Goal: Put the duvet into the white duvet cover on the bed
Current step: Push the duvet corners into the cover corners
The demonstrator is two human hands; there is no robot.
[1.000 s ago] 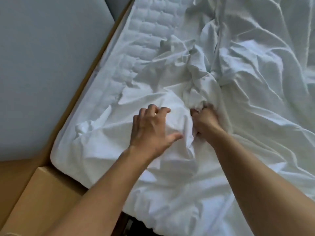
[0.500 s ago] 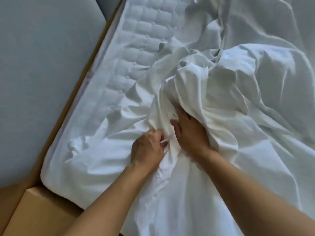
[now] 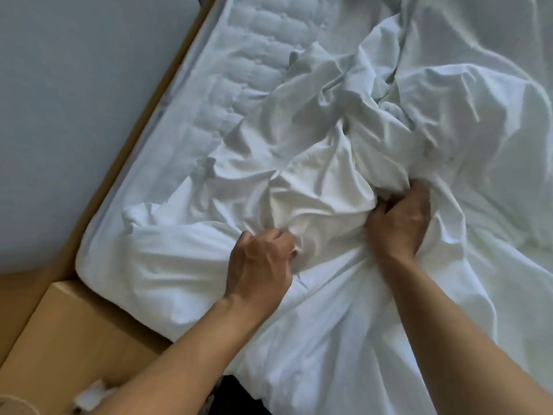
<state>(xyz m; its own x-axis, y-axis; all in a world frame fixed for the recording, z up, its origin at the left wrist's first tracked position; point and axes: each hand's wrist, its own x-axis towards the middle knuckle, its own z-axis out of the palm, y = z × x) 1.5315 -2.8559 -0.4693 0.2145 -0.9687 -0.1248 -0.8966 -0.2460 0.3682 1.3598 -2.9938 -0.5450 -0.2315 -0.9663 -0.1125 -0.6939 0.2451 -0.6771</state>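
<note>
At the near left edge sits a tan cardboard box (image 3: 68, 333), just beside the wooden bed frame (image 3: 155, 94).

Your left hand (image 3: 260, 265) is closed into a fist around a gathered fold of the white duvet cover (image 3: 323, 187), knuckles up, near the bed's near-left corner. Your right hand (image 3: 399, 220) is just to its right, fingers curled down and clamped on a bunch of the same fabric. A raised ridge of cloth runs between the two hands.

The duvet cover lies crumpled across the bed, spreading from your hands toward the right and far side in deep folds. You cannot tell the duvet apart from the cover in this white mass.

Beyond the hands, at the far left, the quilted mattress (image 3: 257, 34) is uncovered. A grey floor (image 3: 74, 109) lies outside the frame.
</note>
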